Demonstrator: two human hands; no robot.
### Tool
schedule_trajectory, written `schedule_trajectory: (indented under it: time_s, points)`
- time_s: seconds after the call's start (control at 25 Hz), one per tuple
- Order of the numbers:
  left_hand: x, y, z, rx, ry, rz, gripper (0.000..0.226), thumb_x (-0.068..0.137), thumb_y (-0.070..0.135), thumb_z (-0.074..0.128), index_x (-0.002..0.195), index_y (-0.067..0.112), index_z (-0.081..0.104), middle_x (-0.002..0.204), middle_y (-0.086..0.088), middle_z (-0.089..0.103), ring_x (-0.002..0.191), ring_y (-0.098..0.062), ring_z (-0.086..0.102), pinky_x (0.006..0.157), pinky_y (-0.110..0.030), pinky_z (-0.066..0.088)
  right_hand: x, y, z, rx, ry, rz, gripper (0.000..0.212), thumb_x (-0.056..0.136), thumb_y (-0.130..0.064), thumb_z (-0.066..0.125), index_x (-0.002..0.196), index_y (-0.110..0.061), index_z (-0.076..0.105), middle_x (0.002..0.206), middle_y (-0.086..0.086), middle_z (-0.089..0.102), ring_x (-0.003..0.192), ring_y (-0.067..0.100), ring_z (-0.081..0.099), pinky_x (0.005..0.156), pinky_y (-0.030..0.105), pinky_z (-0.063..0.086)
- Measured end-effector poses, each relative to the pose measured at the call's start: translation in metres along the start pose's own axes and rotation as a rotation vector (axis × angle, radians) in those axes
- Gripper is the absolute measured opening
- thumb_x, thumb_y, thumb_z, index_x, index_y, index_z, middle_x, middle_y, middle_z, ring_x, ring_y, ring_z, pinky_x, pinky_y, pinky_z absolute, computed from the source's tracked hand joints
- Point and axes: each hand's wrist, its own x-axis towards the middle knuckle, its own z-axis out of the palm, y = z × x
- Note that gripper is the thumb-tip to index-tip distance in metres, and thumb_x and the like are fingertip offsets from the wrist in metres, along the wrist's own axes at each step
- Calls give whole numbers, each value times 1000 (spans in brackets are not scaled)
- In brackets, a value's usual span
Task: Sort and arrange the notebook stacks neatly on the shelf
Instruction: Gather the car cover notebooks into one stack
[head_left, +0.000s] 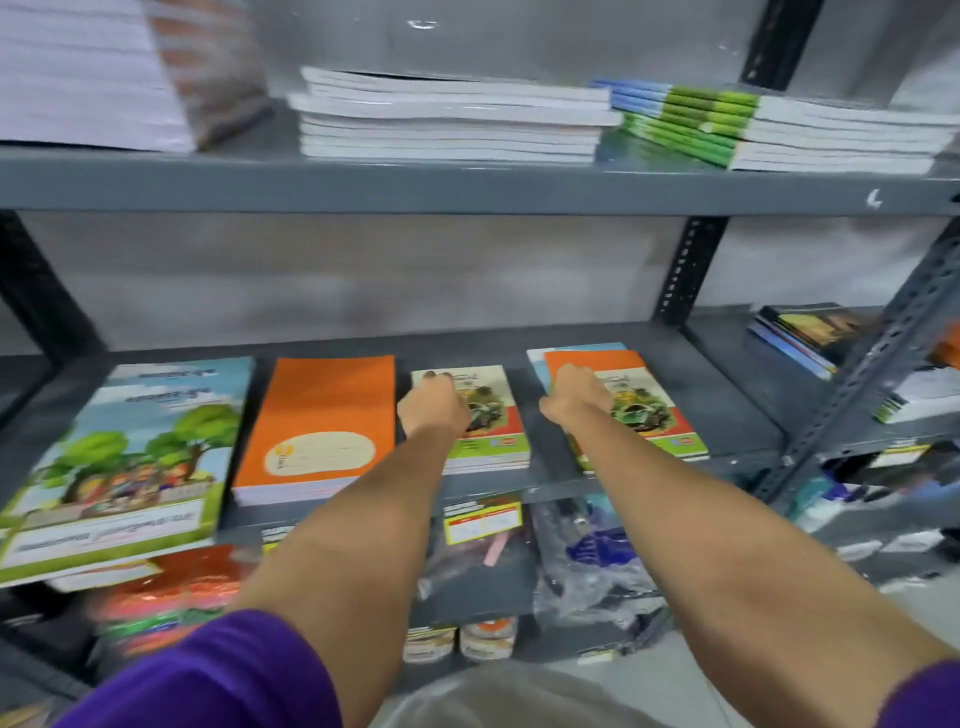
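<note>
Four notebook piles lie flat on the middle shelf (675, 470). From left to right they are a large tree-cover stack (124, 467), an orange stack (317, 431), a small car-cover stack (493, 441) and a mixed pile (654, 421). The mixed pile has a car-cover notebook on orange and light blue ones that stick out at the back. My left hand (434, 405) lies on the small car-cover stack with its fingers curled over the far left corner. My right hand (574, 397) grips the left back edge of the mixed pile.
The upper shelf carries a white-edged stack (447, 117), a green and blue spined stack (727, 124) and a tall wrapped pile (88, 73). More books (810, 338) sit on the adjoining rack at right behind a slotted upright (857, 384). Bagged goods (587, 561) fill the lower shelf.
</note>
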Motion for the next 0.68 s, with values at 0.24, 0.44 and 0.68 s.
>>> schedule_trajectory:
  time_s: [0.24, 0.44, 0.68]
  points:
    - [-6, 133, 65, -72, -85, 93, 28, 86, 28, 50, 100, 10, 66, 100, -10, 68, 91, -31, 67, 71, -35, 51, 47, 124, 3, -108, -69, 182, 49, 79, -40, 70, 118, -13, 58, 121, 7, 58, 116, 28, 51, 78, 37, 50]
    - [-19, 187, 101, -144, -93, -1, 27, 87, 38, 51, 93, 14, 63, 91, -6, 65, 82, -27, 67, 62, -31, 47, 64, 161, 15, 10, -25, 217, 57, 77, -63, 62, 101, -11, 62, 111, 12, 62, 105, 30, 57, 77, 37, 52]
    - [-11, 190, 94, -374, -98, -223, 36, 89, 27, 52, 117, 4, 54, 112, -12, 62, 97, -30, 64, 73, -37, 51, 62, 163, 18, 18, 125, 239, 69, 75, -72, 54, 100, -8, 65, 115, 14, 60, 113, 32, 51, 87, 42, 44]
